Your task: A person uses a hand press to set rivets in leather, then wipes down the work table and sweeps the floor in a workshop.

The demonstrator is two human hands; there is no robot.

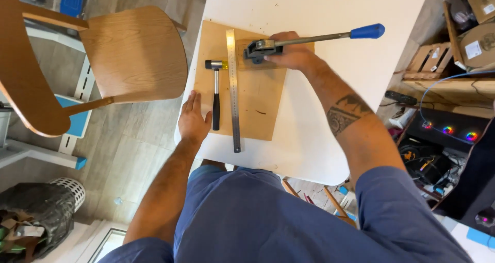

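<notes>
White table (330,15) carried wooden board (258,103); right hand (291,50) clamped lever tool (268,47) at far edge, handle pointing right; left hand (193,119) flat, empty, beside mallet (215,90).

a dark grey metal lever tool (260,50) is sitting in the upper middle of the frame, on the far right corner of a thin wooden board (258,100). its blocky head is lying at the left end, and a long, thin metal bar is running from it toward the upper right, ending in a blue grip (367,31) that is hanging over the white table (330,62). the right hand (291,51) is resting on the tool just behind its head, covering part of the body. the left hand (193,121) is lying flat, palm down, at the board's near left edge, just beside the black handle of a small hammer (215,90).
</notes>
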